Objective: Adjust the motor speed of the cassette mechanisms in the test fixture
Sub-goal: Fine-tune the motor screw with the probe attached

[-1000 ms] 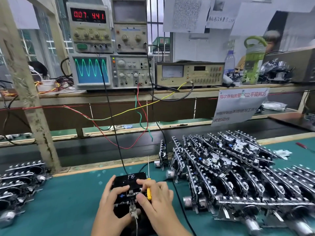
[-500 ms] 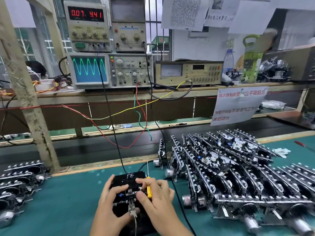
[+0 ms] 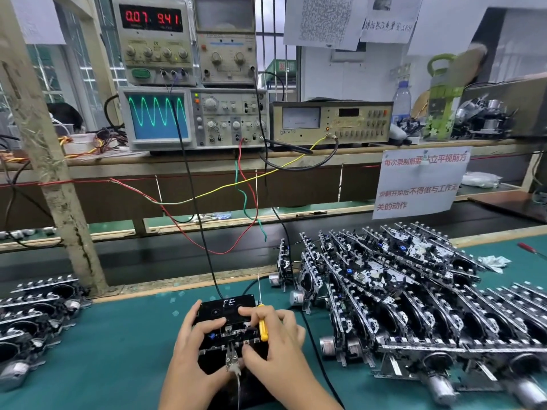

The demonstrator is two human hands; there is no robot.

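A green surface (image 3: 88, 350) is lying under a long wooden shelf (image 3: 355, 156). Daylight is coming through barred windows (image 3: 275, 54) behind; papers (image 3: 325, 22) are hanging above.

Your green tabletop (image 3: 118, 335) carries the black test fixture (image 3: 226, 310) near its front edge, a big pile of cassette mechanisms (image 3: 414, 306) to its right, and a smaller batch (image 3: 32, 315) at far left.

Bright, even light; edges warped

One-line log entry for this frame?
left hand: steadying test fixture | right hand: holding yellow screwdriver | oscilloscope: sine trace
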